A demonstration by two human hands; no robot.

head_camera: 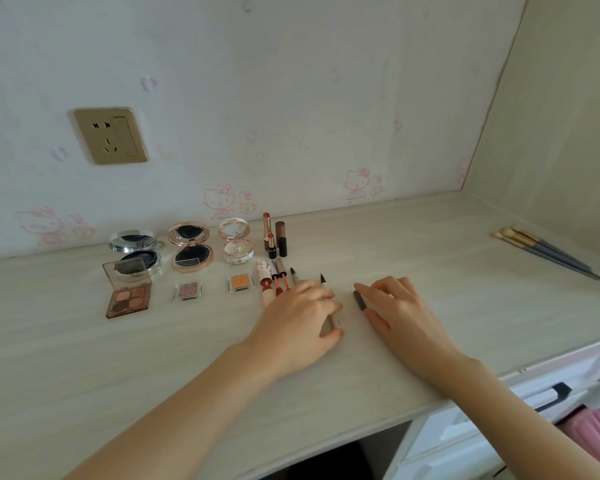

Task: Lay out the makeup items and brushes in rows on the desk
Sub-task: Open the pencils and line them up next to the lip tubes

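Makeup items (187, 271) in rows; both hands (300, 320) palm-down on desk (465, 265).

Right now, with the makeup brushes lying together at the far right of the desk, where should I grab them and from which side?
Take the makeup brushes around their grey handles, at mid-length, coming down from above with the right hand. They lie flat and bunched, pale bristle heads toward the wall, thin tips toward the desk edge, so one pinch across should gather them, clear of the bristles.
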